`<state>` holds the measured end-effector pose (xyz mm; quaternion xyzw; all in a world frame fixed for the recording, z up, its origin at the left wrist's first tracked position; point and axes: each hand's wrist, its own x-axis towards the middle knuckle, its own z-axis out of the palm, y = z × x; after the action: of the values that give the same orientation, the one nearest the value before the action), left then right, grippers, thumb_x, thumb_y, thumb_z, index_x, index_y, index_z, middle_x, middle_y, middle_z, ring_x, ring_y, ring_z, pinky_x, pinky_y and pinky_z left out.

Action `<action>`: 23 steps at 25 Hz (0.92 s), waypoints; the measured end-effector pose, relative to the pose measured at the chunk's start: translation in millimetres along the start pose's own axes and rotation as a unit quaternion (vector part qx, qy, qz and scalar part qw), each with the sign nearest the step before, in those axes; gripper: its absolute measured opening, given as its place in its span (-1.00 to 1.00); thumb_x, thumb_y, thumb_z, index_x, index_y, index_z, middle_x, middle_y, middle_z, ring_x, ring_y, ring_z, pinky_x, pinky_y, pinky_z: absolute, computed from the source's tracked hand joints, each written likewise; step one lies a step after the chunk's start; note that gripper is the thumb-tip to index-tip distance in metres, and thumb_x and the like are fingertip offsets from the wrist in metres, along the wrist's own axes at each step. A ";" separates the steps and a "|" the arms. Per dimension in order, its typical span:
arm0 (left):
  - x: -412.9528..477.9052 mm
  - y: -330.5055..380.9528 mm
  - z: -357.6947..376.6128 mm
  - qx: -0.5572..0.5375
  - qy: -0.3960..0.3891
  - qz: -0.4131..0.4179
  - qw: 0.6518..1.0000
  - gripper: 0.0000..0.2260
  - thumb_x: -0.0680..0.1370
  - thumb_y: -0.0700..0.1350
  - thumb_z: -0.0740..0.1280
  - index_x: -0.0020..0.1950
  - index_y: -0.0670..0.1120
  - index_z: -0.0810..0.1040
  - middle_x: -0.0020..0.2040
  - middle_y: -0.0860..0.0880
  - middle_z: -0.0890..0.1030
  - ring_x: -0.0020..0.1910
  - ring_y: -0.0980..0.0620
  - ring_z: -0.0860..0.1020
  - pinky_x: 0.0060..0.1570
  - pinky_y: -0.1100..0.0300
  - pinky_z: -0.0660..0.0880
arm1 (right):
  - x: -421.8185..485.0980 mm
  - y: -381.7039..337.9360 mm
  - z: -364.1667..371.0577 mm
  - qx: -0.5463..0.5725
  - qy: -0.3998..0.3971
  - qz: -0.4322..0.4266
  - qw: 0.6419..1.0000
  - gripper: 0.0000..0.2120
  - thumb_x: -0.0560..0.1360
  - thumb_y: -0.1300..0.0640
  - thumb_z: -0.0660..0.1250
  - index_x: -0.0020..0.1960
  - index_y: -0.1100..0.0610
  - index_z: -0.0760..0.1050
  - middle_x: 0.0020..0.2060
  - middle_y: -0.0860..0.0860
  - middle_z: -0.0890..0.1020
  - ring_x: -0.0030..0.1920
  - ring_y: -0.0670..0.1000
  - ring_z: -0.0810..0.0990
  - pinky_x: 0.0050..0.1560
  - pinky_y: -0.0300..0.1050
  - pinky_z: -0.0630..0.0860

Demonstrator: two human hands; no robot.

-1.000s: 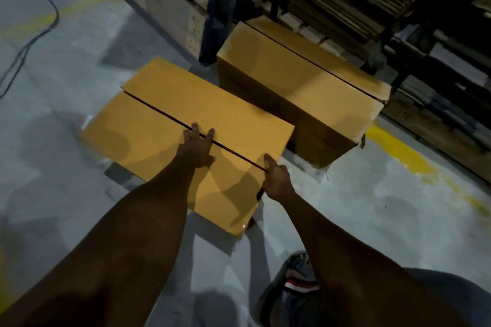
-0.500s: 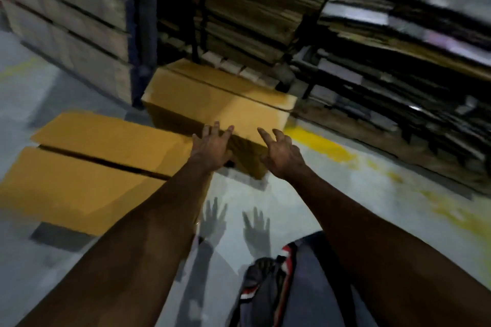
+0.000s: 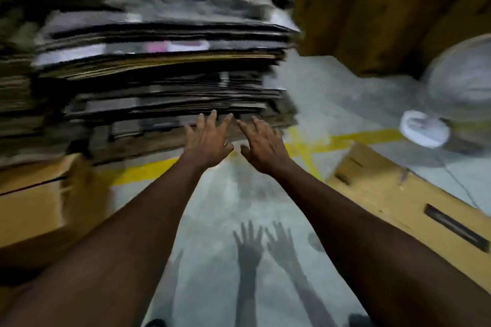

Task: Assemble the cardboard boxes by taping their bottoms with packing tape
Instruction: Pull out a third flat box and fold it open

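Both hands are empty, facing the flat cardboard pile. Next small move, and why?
Probably reach in and grip one flattened sheet from the cardboard stack: the left hand and right hand are open, holding nothing, fingers spread toward its near edge.

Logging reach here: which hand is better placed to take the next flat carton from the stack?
Left, narrowly: the left hand, open, lines up with the stack of flattened cartons; the right hand, also open, sits toward its right corner. Contact cannot be told.
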<state>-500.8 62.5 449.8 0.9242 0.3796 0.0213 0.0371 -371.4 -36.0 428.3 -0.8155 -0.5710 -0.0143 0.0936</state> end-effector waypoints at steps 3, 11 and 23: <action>48.9 121.5 40.0 -0.013 -0.042 0.057 0.997 -0.31 0.52 0.17 0.25 0.56 0.14 -0.02 0.58 -0.12 0.02 0.53 -0.24 0.02 0.37 -0.34 0.07 | -26.7 133.2 7.9 -0.015 -0.001 0.084 0.996 -0.36 0.59 -0.10 0.19 0.59 -0.08 0.02 0.55 0.15 0.14 0.50 0.19 0.18 0.37 0.23 0.24; 125.6 396.9 246.7 -0.054 -0.160 0.153 0.974 -0.34 0.52 0.15 0.26 0.55 0.07 0.07 0.49 -0.16 0.19 0.41 -0.26 0.25 0.27 -0.21 0.28 | -160.8 449.5 135.3 -0.004 -0.069 0.296 0.953 -0.35 0.58 -0.12 0.23 0.57 -0.03 0.05 0.53 0.18 0.17 0.48 0.23 0.21 0.31 0.24 0.35; 113.7 516.8 520.3 0.088 -0.195 0.343 0.915 -0.30 0.47 0.09 0.37 0.51 0.02 0.11 0.41 -0.18 0.24 0.31 -0.24 0.32 0.15 -0.13 0.42 | -331.9 577.5 339.3 -0.009 -0.257 0.338 0.906 -0.11 0.47 -0.14 0.40 0.59 0.03 -0.04 0.58 0.16 -0.01 0.54 0.24 0.06 0.41 0.26 0.24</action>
<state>-23.0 -251.2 -23.5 0.9829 0.0246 -0.1816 0.0193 24.2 -477.7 -26.9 -0.9357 -0.2656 0.2230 -0.0641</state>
